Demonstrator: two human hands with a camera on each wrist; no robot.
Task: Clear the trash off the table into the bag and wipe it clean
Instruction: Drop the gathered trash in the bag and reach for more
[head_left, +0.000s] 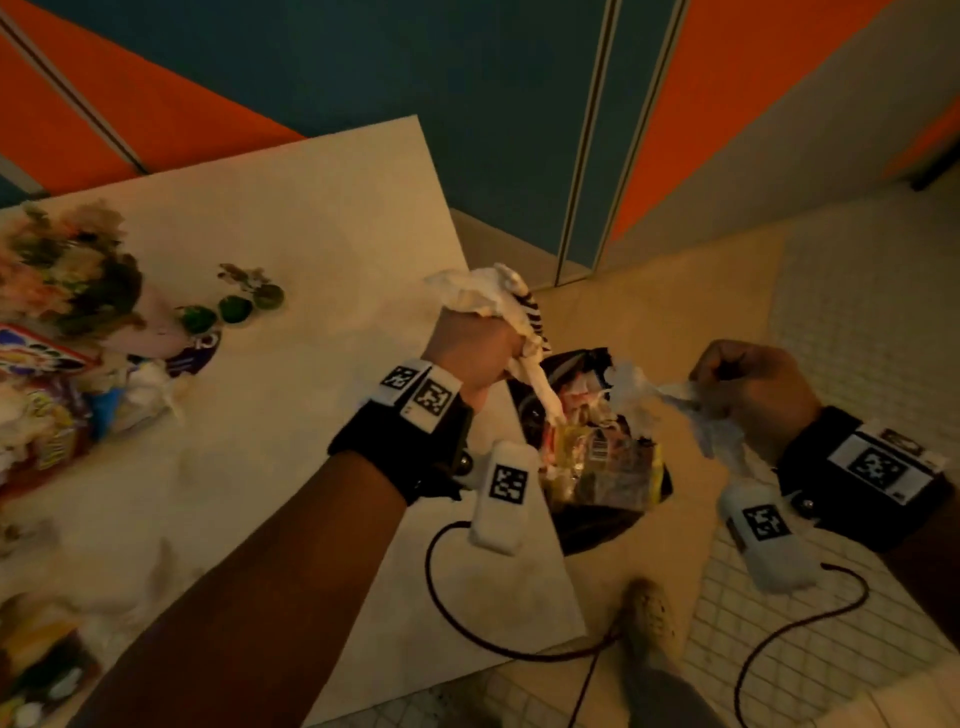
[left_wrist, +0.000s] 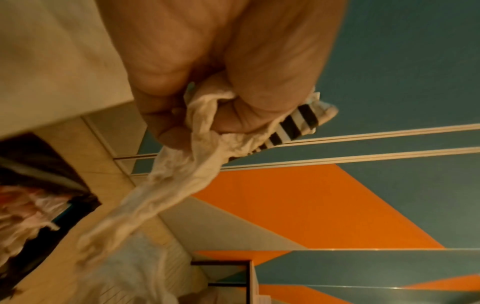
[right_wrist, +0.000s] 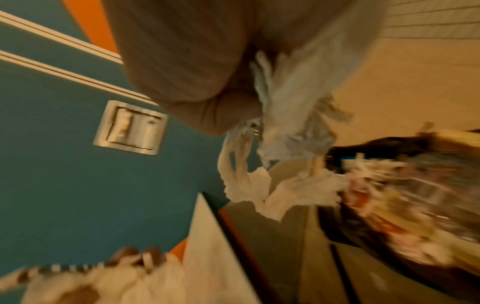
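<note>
Bag: the black trash bag (head_left: 597, 525) sits open on the floor between the hands, stuffed with wrappers.
Left hand (head_left: 475, 358): fist closed around crumpled white tissue (head_left: 480, 291) and a striped scrap, at the desk edge.
Right hand (head_left: 753, 395): fingers curled, pinching thin plastic (head_left: 670, 400) above the bag.
Desk (head_left: 311, 218): more trash left of the left hand.

Black bag (head_left: 597, 525) open, trash-filled, beside table (head_left: 291, 218)
</note>
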